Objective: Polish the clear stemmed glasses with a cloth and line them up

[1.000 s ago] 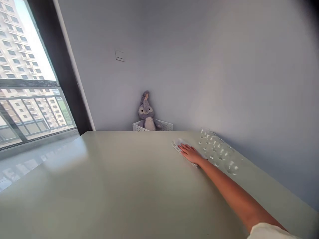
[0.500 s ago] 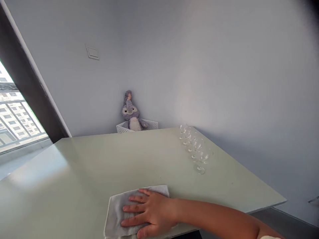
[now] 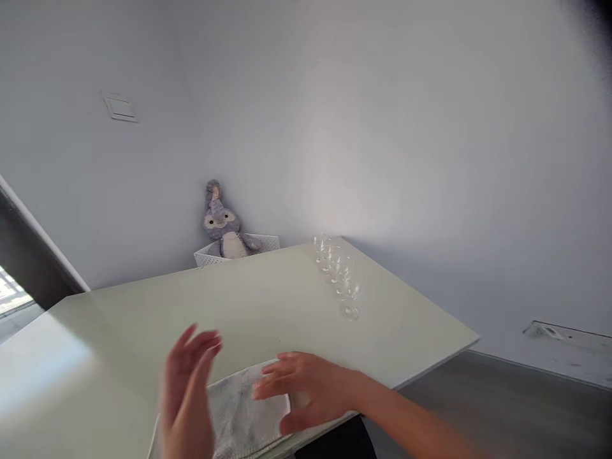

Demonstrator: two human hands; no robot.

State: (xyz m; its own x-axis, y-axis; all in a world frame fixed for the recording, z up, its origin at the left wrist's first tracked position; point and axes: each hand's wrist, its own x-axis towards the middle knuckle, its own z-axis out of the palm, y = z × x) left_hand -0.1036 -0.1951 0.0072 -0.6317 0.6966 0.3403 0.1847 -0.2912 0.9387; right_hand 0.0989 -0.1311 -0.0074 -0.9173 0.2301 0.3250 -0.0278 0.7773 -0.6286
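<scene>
A folded greyish-white cloth (image 3: 243, 414) lies flat at the near edge of the table. Over its right end is my right hand (image 3: 310, 389), fingers apart and slightly bent; whether the fingertips touch the cloth I cannot tell. My left hand (image 3: 189, 395) is raised above the cloth's left side, a little blurred, with its fingers curved and apart and nothing in them. Part of the cloth is hidden behind both hands.
Several clear stemmed glasses (image 3: 337, 274) stand in a row toward the far right of the pale table (image 3: 191, 306). Beyond the far edge, a purple plush toy (image 3: 222, 226) sits in a white perforated basket (image 3: 268, 244). Walls meet behind, with a light switch (image 3: 120, 107).
My left hand has come into view at the lower left. The right hand has lifted from lying flat on the cloth and bent its fingers. My view has turned right.
</scene>
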